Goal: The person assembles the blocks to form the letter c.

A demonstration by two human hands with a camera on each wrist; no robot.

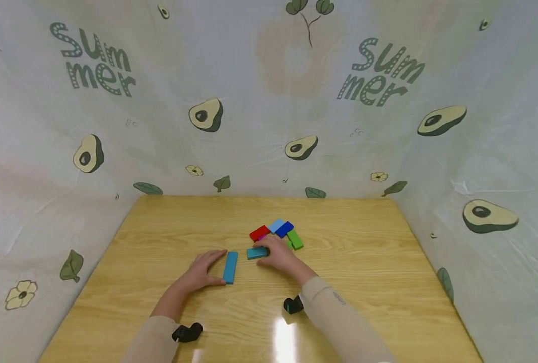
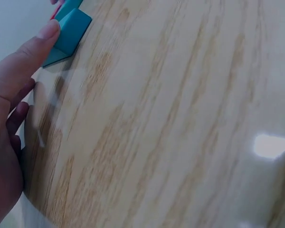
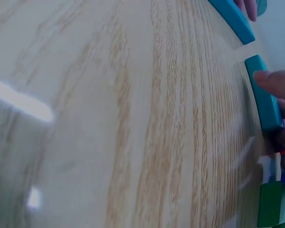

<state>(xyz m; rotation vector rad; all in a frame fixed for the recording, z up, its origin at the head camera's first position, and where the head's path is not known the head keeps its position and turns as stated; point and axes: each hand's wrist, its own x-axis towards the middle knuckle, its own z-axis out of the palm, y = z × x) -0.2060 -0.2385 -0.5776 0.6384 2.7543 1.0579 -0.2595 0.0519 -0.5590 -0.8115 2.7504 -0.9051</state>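
Observation:
A blue rectangular block [image 1: 230, 267] lies lengthwise away from me on the table, and my left hand [image 1: 200, 272] spans it, thumb at the near end and fingertips at the far end. In the left wrist view the thumb [image 2: 32, 46] presses against that block's end. To its right, a second blue block [image 1: 256, 253] lies crosswise, a small gap apart from the first. My right hand [image 1: 279, 254] grips this second block, thumb on the near side and fingers over the far side. The right wrist view shows the thumb [image 3: 275, 83] touching its long face.
Behind the right hand sits a cluster of blocks: red [image 1: 259, 233], light blue [image 1: 276, 225], dark blue [image 1: 284, 229] and green [image 1: 294, 239], with a magenta one [image 1: 262, 237] partly hidden. The wooden table [image 1: 364, 282] meets a printed cloth [image 1: 251, 166] at the back and sides.

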